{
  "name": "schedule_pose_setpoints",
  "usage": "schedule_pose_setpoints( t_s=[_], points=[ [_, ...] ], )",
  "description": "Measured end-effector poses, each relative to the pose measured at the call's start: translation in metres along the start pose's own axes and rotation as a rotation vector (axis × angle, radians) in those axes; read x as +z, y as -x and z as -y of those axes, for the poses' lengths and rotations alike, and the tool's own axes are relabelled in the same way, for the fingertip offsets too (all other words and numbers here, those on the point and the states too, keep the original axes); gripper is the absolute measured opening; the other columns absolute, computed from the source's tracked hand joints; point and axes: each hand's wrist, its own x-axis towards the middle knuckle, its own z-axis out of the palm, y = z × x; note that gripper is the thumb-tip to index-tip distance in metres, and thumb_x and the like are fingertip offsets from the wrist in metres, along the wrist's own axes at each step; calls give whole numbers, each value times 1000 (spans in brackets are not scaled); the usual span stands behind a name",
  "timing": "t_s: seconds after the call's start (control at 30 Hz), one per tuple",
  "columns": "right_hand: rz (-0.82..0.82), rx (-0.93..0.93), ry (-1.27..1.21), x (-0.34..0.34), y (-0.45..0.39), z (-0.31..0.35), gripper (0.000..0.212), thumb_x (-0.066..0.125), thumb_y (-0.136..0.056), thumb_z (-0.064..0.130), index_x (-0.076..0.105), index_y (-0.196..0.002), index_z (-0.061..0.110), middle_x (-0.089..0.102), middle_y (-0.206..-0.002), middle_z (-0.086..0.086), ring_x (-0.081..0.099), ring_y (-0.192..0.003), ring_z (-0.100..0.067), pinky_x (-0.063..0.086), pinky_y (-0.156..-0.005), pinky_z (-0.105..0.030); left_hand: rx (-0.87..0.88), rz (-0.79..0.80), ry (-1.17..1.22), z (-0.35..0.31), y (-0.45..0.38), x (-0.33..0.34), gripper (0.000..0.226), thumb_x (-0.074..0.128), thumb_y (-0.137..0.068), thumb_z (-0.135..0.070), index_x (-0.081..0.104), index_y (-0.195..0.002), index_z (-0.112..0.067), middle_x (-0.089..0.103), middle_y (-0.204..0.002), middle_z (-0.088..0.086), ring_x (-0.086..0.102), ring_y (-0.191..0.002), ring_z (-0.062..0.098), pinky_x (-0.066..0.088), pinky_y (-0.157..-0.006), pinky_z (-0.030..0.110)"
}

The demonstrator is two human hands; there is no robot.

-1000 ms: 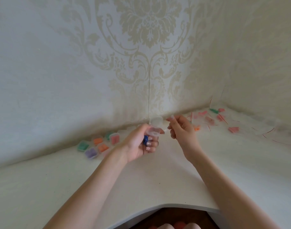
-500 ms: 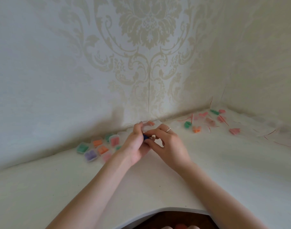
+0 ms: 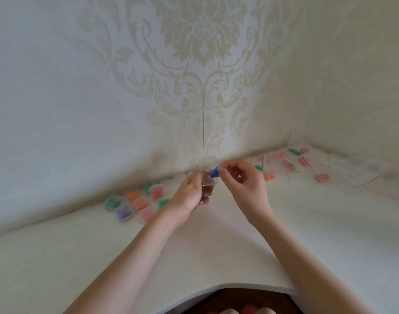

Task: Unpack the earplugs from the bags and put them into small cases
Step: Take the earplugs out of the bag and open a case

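My left hand (image 3: 190,196) holds a small clear plastic case (image 3: 208,181) above the white table, its lid up toward the wall. My right hand (image 3: 243,182) pinches a blue earplug (image 3: 214,172) by its tip, right over the case's open mouth. Filled cases (image 3: 135,201) with green, orange, pink and purple earplugs lie grouped on the table to the left. Bagged earplugs (image 3: 302,160) in pink, green and orange lie scattered at the back right corner.
The white table (image 3: 216,241) fits into a wallpapered corner, with walls behind and to the right. Its front edge curves inward near me. Thin red strips (image 3: 372,183) and clear bag scraps lie on the right side.
My right hand first came in over the case in my left hand, then pulled slightly right and now holds the blue earplug at the case opening.
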Motion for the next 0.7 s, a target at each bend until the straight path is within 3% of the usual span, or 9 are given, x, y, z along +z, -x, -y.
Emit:
schedule_pose_setpoints(
  t_s=[0.13, 0.3, 0.43, 0.57, 0.7],
  points=[
    [112, 60, 123, -2, -2, -4, 5, 69, -84, 14, 68, -79, 16, 59, -69, 7, 47, -60, -3, 36, -55, -12, 35, 80, -99, 3, 2, -1, 32, 25, -99, -17, 51, -80, -15, 45, -66, -5, 31, -56, 11, 27, -51, 22],
    [77, 74, 65, -3, -3, -1, 9, 68, -85, 15, 68, -77, 18, 53, -65, 7, 42, -57, -3, 34, -54, -12, 40, 84, -100, 3, 0, -4, 36, 26, -100, -19, 56, -81, -24, 43, -68, -5, 31, -55, 10, 29, -50, 22],
    [139, 61, 149, -1, -3, -4, 12, 70, -84, 16, 69, -74, 24, 59, -75, 0, 49, -66, -9, 38, -58, -15, 31, 107, -93, 3, 1, -3, 38, 25, -102, -24, 59, -96, -9, 46, -68, -4, 35, -54, 9, 31, -49, 22],
    [105, 8, 174, 1, 0, -8, 10, 71, -82, 15, 70, -76, 23, 61, -81, -4, 50, -69, -18, 38, -59, -15, 13, 146, -32, 2, 4, 0, 42, 24, -103, -29, 57, -79, -16, 43, -58, -9, 36, -51, 8, 32, -48, 20],
    [74, -51, 192, 1, 1, -6, 20, 71, -82, 12, 62, -73, 28, 56, -73, 12, 44, -65, -5, 36, -58, -14, -2, 173, -8, 3, 3, -1, 42, 27, -103, -36, 60, -91, -12, 44, -61, -8, 37, -52, 8, 34, -49, 19]
  ],
)
